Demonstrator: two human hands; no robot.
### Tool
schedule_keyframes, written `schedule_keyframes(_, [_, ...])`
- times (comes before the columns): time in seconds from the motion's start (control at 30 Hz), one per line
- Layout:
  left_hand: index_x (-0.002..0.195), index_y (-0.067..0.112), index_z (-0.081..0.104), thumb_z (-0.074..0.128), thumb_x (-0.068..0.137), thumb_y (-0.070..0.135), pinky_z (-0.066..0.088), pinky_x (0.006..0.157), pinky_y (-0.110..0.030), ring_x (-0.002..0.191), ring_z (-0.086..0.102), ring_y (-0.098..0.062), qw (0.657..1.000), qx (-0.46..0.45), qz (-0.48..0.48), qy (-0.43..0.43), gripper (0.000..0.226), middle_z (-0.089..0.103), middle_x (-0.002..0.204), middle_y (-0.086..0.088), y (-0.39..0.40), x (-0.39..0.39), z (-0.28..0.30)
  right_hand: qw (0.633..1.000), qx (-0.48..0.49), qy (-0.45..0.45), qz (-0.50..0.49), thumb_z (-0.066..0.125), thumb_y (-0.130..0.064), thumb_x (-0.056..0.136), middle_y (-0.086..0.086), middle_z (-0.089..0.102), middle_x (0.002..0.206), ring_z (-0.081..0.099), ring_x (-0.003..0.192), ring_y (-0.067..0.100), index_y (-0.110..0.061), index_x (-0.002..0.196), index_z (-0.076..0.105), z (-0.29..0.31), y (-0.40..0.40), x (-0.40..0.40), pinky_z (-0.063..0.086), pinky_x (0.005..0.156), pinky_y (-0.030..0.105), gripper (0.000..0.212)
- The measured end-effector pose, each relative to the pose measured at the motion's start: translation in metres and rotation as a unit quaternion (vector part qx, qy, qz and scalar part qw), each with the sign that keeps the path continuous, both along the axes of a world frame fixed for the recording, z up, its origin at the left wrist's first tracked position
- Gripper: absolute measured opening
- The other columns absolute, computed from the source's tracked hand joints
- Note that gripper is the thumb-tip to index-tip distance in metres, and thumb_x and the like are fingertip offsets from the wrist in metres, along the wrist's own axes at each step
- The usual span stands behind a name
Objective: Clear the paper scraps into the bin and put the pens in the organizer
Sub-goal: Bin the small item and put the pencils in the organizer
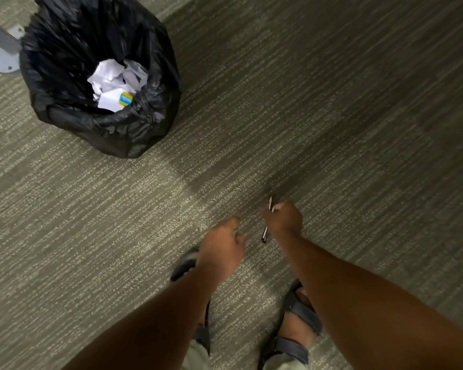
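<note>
A bin (144,129) lined with a black plastic bag stands on the carpet at the upper left. Crumpled white paper scraps (112,78) lie inside it, with a small blue and yellow label among them. My right hand (283,217) is closed around a thin pen (265,233), whose ends stick out above and below the fist. My left hand (222,249) hangs just left of it, fingers loosely curled with nothing in them. Both hands are well to the lower right of the bin. No organizer is in view.
Striped grey-green carpet (331,102) covers the whole floor. A grey metal leg with a round foot plate (2,57) stands just left of the bin. My sandalled feet (297,332) are below the hands.
</note>
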State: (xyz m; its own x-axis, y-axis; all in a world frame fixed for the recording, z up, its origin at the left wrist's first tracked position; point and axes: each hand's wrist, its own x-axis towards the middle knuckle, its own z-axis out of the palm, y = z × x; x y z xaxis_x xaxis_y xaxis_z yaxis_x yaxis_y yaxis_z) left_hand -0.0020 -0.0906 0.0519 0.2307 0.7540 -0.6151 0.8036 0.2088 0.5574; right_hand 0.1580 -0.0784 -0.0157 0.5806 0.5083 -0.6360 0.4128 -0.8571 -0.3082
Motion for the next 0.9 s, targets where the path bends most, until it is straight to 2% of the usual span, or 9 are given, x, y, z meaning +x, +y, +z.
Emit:
schedule_keyframes(0.17, [0.141, 0.016, 0.047, 0.052, 0.097, 0.021, 0.061, 0.075, -0.036, 0.069, 0.065, -0.018, 1.000, -0.015, -0.018, -0.005, 0.044, 0.063, 0.130, -0.011, 0.002, 0.003, 0.015, 1.000, 0.005, -0.006, 0.012, 0.072, -0.018, 0.079, 0.016, 0.073, 0.102, 0.068, 0.096, 0.030, -0.003, 0.097, 0.067, 0.005, -0.008, -0.003, 0.049, 0.076, 0.032, 0.024])
schedule_keyframes(0.37, [0.130, 0.016, 0.058, 0.049, 0.097, 0.017, 0.057, 0.083, -0.032, 0.094, 0.068, -0.017, 1.000, -0.025, -0.012, -0.006, 0.034, 0.070, 0.116, -0.007, 0.004, 0.004, -0.004, 0.997, 0.002, -0.057, 0.051, 0.063, -0.020, 0.088, 0.016, 0.072, 0.100, 0.068, 0.095, 0.032, -0.003, 0.098, 0.069, -0.020, -0.004, -0.007, 0.045, 0.069, 0.029, 0.021])
schedule_keyframes(0.47, [0.127, 0.016, 0.061, 0.049, 0.098, 0.015, 0.059, 0.075, -0.029, 0.085, 0.068, -0.014, 0.998, -0.049, 0.025, -0.017, 0.032, 0.071, 0.113, -0.006, -0.005, -0.004, 0.000, 0.999, -0.014, -0.002, 0.036, 0.064, -0.019, 0.087, 0.017, 0.074, 0.095, 0.070, 0.088, 0.031, -0.004, 0.097, 0.072, -0.016, -0.009, -0.008, 0.046, 0.067, 0.026, 0.020])
schedule_keyframes(0.57, [0.131, 0.017, 0.059, 0.049, 0.097, 0.015, 0.056, 0.073, -0.028, 0.083, 0.066, -0.014, 0.997, -0.056, 0.043, -0.016, 0.035, 0.071, 0.116, -0.007, -0.007, -0.009, 0.019, 0.990, 0.018, 0.126, -0.064, 0.067, -0.008, 0.085, 0.021, 0.073, 0.095, 0.071, 0.081, 0.031, -0.003, 0.097, 0.070, 0.011, -0.010, -0.012, 0.059, 0.076, 0.044, 0.013])
schedule_keyframes(0.63, [0.140, 0.017, 0.050, 0.048, 0.098, 0.018, 0.056, 0.085, -0.036, 0.100, 0.066, -0.023, 0.997, -0.063, 0.041, -0.020, 0.042, 0.063, 0.131, -0.010, 0.003, -0.006, 0.039, 0.976, 0.046, 0.193, -0.091, 0.068, -0.005, 0.085, 0.017, 0.072, 0.096, 0.071, 0.078, 0.025, -0.007, 0.093, 0.068, 0.042, -0.008, -0.015, 0.062, 0.071, 0.040, 0.009])
schedule_keyframes(0.7, [0.149, 0.017, 0.036, 0.045, 0.100, 0.024, 0.039, 0.112, -0.042, 0.139, 0.041, -0.025, 0.995, -0.083, 0.052, -0.028, 0.050, 0.036, 0.156, -0.006, 0.018, 0.000, 0.064, 0.968, 0.055, 0.240, -0.047, 0.069, -0.008, 0.085, 0.009, 0.071, 0.095, 0.071, 0.082, 0.021, -0.013, 0.091, 0.067, 0.077, -0.003, -0.016, 0.062, 0.068, 0.033, 0.008])
schedule_keyframes(0.73, [0.151, 0.018, 0.033, 0.043, 0.101, 0.027, 0.031, 0.118, -0.042, 0.146, 0.031, -0.025, 0.992, -0.101, 0.066, -0.032, 0.051, 0.028, 0.160, -0.005, 0.028, 0.003, 0.078, 0.964, 0.058, 0.258, -0.020, 0.070, -0.010, 0.085, 0.006, 0.071, 0.093, 0.071, 0.083, 0.019, -0.015, 0.089, 0.066, 0.098, 0.001, -0.017, 0.062, 0.069, 0.032, 0.007])
schedule_keyframes(0.8, [0.146, 0.016, 0.042, 0.042, 0.103, 0.030, 0.036, 0.112, -0.035, 0.138, 0.042, -0.025, 0.987, -0.141, 0.071, -0.043, 0.045, 0.042, 0.152, -0.010, 0.049, 0.006, 0.110, 0.948, 0.078, 0.308, 0.004, 0.071, -0.010, 0.084, 0.005, 0.067, 0.085, 0.068, 0.076, 0.016, -0.011, 0.087, 0.063, 0.140, 0.012, -0.019, 0.060, 0.066, 0.030, 0.009])
schedule_keyframes(0.9, [0.119, 0.006, 0.064, 0.046, 0.102, 0.026, 0.042, 0.080, -0.028, 0.102, 0.059, -0.021, 0.970, -0.197, 0.084, -0.114, 0.032, 0.068, 0.114, -0.013, 0.074, 0.002, 0.166, 0.917, 0.108, 0.383, -0.003, 0.066, 0.002, 0.086, 0.006, 0.059, 0.077, 0.061, 0.066, 0.007, -0.009, 0.085, 0.057, 0.207, 0.031, -0.022, 0.055, 0.061, 0.022, 0.015])
